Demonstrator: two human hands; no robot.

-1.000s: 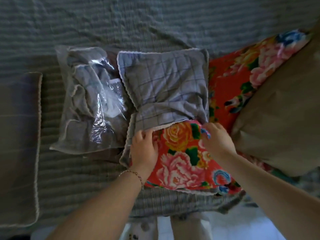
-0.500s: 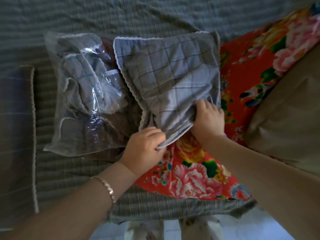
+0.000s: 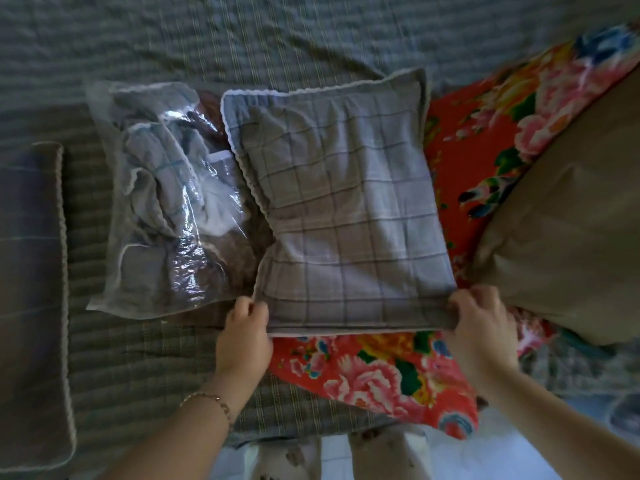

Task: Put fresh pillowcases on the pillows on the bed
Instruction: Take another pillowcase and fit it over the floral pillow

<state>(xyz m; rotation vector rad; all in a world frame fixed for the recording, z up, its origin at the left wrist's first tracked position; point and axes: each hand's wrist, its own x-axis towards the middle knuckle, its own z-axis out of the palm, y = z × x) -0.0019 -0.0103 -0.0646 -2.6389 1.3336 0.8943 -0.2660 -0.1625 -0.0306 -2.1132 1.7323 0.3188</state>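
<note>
Across the near hem, left hand [image 3: 244, 336] and right hand [image 3: 479, 323] pinch both corners of the grey checked pillowcase [image 3: 346, 209]; red floral pillow [image 3: 374, 372] juts towards them.

plastic bag [image 3: 162, 202] left, tan pillow [image 3: 568, 230] right

The pillowcase [image 3: 346, 216] is grey with thin dark checks. The pillow [image 3: 381, 372] at 5 o'clock is red with pink, yellow and green flowers.

We see the pillowcase [image 3: 346, 209] over the pillow [image 3: 374, 372] at the centre of the bed [image 3: 242, 36]; at nine o'clock a bag [image 3: 162, 202] touches it, and at three o'clock lies a second pillow [image 3: 561, 220].
</note>
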